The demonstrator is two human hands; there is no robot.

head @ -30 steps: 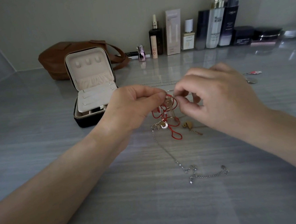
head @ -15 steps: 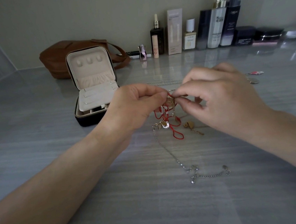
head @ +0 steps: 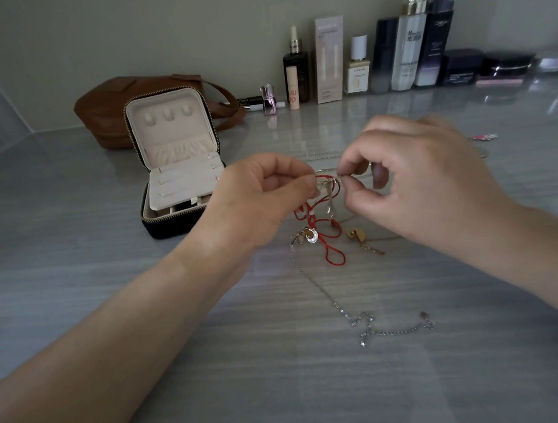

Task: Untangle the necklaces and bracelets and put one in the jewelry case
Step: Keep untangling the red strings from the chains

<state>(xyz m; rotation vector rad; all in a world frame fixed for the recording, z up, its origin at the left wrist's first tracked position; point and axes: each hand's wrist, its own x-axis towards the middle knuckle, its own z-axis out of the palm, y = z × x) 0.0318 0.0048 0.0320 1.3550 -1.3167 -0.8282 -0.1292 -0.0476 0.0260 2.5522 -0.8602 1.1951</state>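
Observation:
A tangle of jewelry hangs between my hands over the grey table: a red cord bracelet [head: 333, 253], a thin gold chain [head: 327, 180] and a silver chain [head: 324, 292] that trails toward me. My left hand [head: 262, 199] pinches the tangle at its left side. My right hand [head: 419, 182] pinches the gold chain with thumb and forefinger just to the right. A round silver pendant [head: 310, 236] and a gold charm [head: 357, 235] lie on the table under the hands. The open jewelry case [head: 177, 173], black outside and cream inside, stands left of my left hand.
A brown leather bag [head: 105, 109] sits behind the case. Several cosmetic bottles and boxes [head: 405, 50] line the back wall. Another thin chain [head: 316, 154] lies beyond my hands, and a small pink item [head: 485, 137] lies at the far right.
My hands have drawn slightly apart, stretching the gold chain level between them. The red cord hangs a little lower below my left fingers.

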